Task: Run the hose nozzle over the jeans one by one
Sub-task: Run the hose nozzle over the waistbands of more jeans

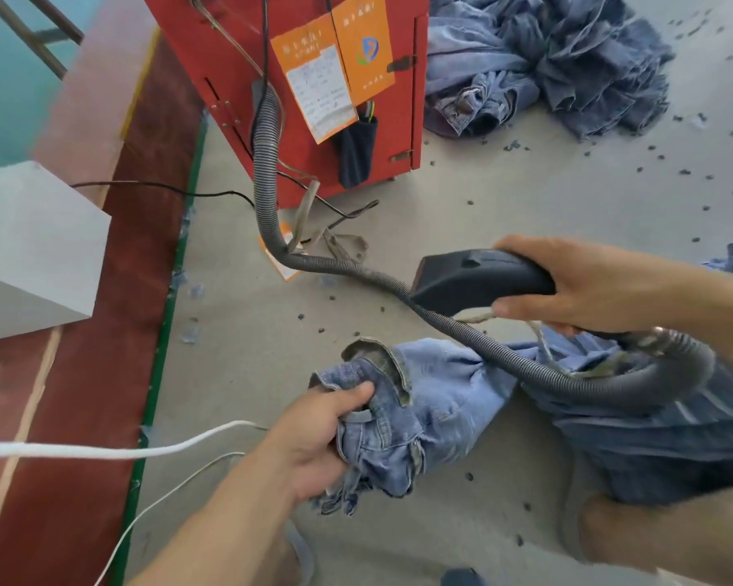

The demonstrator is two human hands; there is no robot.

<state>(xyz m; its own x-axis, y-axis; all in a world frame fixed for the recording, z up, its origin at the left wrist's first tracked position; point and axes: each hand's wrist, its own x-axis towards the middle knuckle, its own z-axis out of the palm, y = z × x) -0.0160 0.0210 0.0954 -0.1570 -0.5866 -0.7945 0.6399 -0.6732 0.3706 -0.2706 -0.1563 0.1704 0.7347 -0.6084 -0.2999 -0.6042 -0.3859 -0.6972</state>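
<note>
Below the red cabinet point(314, 78), on the floor point(504, 213), you have one pair of jeans point(432, 399) in hand. Your left hand point(314, 441) clenches the bunched waistband end of the light denim, thumb over the top, lifting it off the floor. Your right hand point(585, 285) wraps its grip round the dark hose nozzle point(479, 277), mouth pointing back toward the cabinet and held above the jeans, not touching them. The ribbed hose point(267, 162) drops down the cabinet's front, runs across the floor and loops over the denim before curling up into the nozzle's rear.

By my reading you are between passes: a garment is picked up and spread a little, but the nozzle is not yet on the cloth. The next move calls for tipping the nozzle mouth down onto the denim near your left hand and drawing it along the leg, while that hand keeps the fabric taut. Watch the hose loop lying over the jeans; it may drag the cloth or snag as you sweep.

To the right of the cabinet, a heap of jeans point(546, 65) lies on the floor, well apart from your hands. Darker denim point(661, 450) lies by your right knee, partly under the hose.
</note>
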